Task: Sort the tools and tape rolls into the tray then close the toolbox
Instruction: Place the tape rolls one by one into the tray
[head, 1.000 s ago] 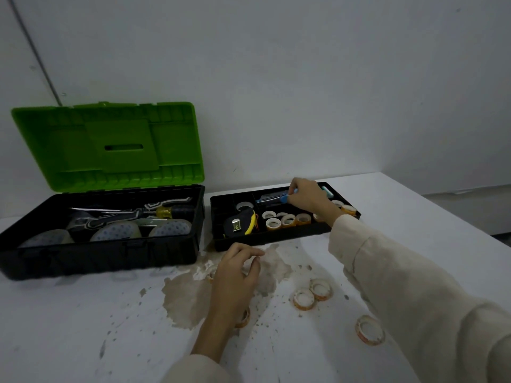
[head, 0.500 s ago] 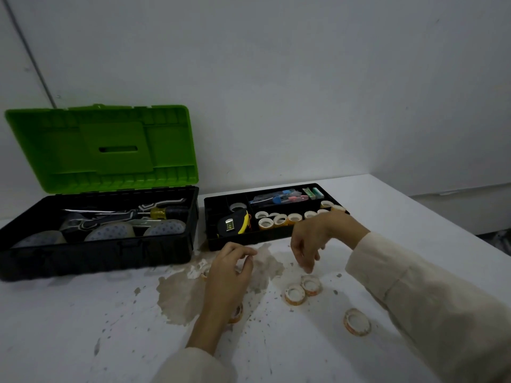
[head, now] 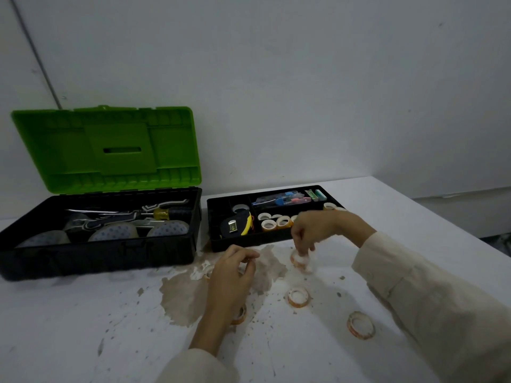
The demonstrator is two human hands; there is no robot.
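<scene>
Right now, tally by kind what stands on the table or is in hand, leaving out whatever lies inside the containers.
Toolbox: 1
Tray: 1
Tape rolls: 5 (two lying free, one peeking out beside the left hand, one partly hidden under that arm, one blurred tape roll pinched by the right hand)
Total: 7

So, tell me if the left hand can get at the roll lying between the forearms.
Probably yes: the roll lies flat on open table just right of the left hand, with nothing between them.
</scene>
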